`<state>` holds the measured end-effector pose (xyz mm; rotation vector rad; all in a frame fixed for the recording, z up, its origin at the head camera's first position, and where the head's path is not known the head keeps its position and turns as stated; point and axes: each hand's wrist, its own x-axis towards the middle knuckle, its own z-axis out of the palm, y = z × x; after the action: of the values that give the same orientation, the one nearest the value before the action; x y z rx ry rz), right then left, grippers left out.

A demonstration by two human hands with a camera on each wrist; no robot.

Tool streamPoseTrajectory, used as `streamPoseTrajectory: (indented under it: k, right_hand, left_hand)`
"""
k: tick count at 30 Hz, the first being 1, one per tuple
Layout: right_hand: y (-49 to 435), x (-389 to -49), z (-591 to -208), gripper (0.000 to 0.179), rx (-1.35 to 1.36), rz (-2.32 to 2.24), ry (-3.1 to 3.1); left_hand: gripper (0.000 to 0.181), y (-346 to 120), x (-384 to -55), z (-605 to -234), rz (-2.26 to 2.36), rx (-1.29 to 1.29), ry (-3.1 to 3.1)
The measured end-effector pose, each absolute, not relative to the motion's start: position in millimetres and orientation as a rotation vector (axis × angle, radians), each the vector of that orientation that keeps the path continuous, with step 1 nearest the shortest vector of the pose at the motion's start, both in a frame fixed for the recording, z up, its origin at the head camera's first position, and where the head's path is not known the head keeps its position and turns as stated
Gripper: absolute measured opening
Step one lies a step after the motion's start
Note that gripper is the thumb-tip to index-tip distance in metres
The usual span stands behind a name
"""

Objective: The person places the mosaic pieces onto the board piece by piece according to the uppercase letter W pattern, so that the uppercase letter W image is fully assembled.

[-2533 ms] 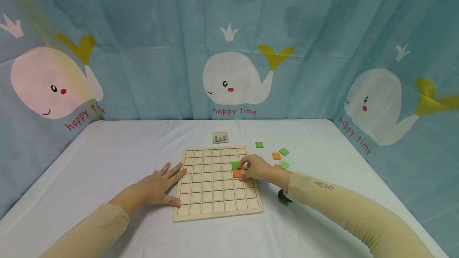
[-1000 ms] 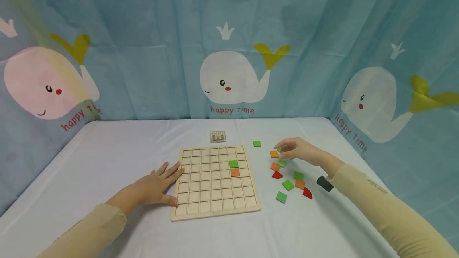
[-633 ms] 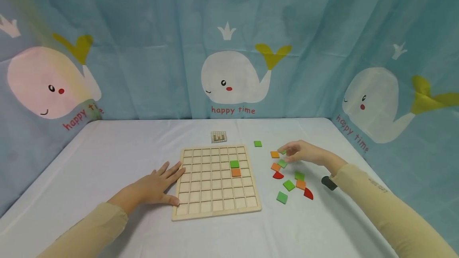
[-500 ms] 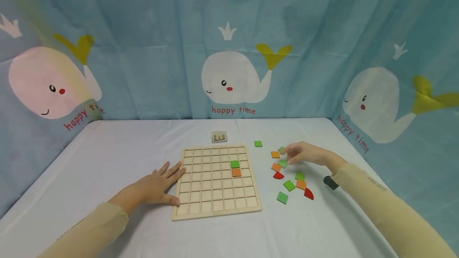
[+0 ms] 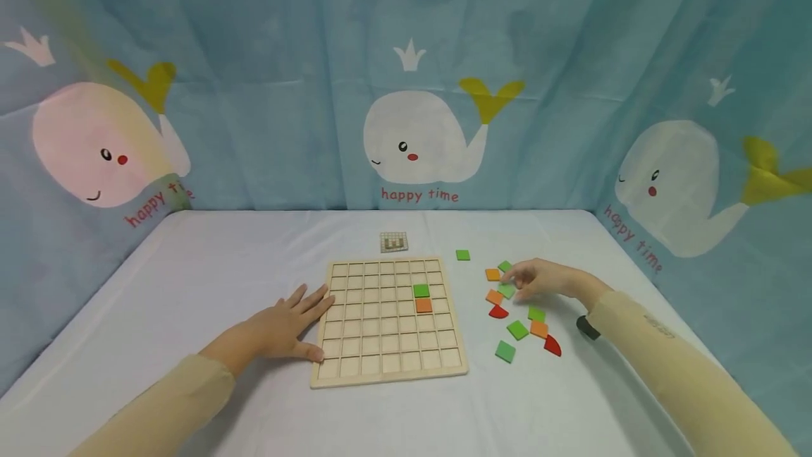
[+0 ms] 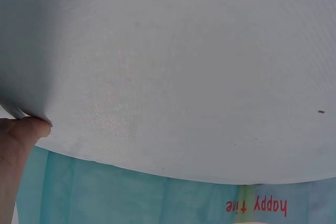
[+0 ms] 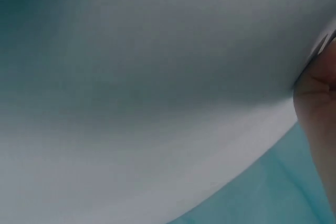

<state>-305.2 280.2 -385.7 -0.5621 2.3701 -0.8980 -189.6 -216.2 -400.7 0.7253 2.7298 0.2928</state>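
A wooden grid board (image 5: 372, 327) lies on the white cloth in the head view. In two neighbouring cells, one behind the other, sit a green square tile (image 5: 421, 290) and an orange square tile (image 5: 423, 305). My left hand (image 5: 285, 326) rests at the board's left edge, fingers spread, fingertips and thumb on the rim. Right of the board, my right hand (image 5: 547, 279) is low over the loose tiles. Its finger and thumb lie apart, right at a light green tile (image 5: 506, 290). Both wrist views show mostly white cloth, with only part of each hand at the border.
Several loose tiles lie right of the board, including orange squares (image 5: 494, 297), green squares (image 5: 517, 330) and red quarter-circles (image 5: 552, 345). A lone green tile (image 5: 463, 255) lies farther back. Behind the board is a small gridded pattern card (image 5: 394, 242). A whale-print curtain (image 5: 285, 125) encloses the table.
My right hand has left the orange tile in the board and moved right to the loose tiles. Lately it has shifted slightly nearer me, to the light green tile. My left hand stays put.
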Motion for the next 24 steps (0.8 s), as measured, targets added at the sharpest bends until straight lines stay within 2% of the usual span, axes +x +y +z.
streamPoseTrajectory:
  k: [11, 24]
  right_hand:
    - [271.6, -303.1, -386.7, 0.034, -0.526, -0.818, 2.473]
    - [269.6, -302.0, -387.8, 0.020, -0.559, -0.836, 2.484]
  left_hand:
    - [0.106, -214.3, -190.5, -401.4, 0.283, 0.737, 2.729]
    - [0.106, -215.7, -191.3, -401.3, 0.295, 0.743, 2.721]
